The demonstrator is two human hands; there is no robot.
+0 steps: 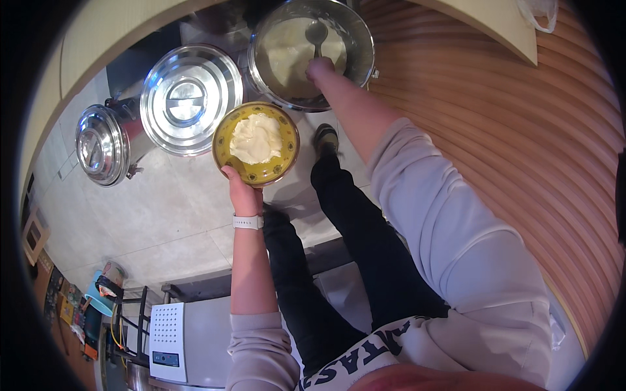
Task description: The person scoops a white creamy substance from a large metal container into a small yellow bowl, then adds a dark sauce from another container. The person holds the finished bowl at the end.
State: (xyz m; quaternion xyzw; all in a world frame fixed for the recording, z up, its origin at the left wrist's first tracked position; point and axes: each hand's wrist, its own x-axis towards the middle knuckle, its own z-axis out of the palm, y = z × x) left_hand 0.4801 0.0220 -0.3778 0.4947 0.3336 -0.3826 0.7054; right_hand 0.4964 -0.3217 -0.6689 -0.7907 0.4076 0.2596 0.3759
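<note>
My left hand point(246, 193) grips the lower rim of a yellow patterned bowl point(221, 139), thumb over the edge. A pale, creamy, soft mass point(256, 139) lies in the middle of the bowl. Up and to the right, my right hand point(320, 70) is closed around the handle of a dark metal ladle or large spoon point(317, 32). That hand reaches over the opening of a large stainless steel pot point(360, 46). Inside the pot is a similar pale creamy substance point(281, 56). Whether the ladle's head touches it is hard to tell.
A round steel lid point(215, 71) is left of the bowl, apparently on a container. Farther left stands a lidded steel pot point(102, 146). A wavy wooden slatted panel point(469, 112) borders the right side. Behind at lower left are a white appliance point(166, 337) and a light blue container point(99, 295).
</note>
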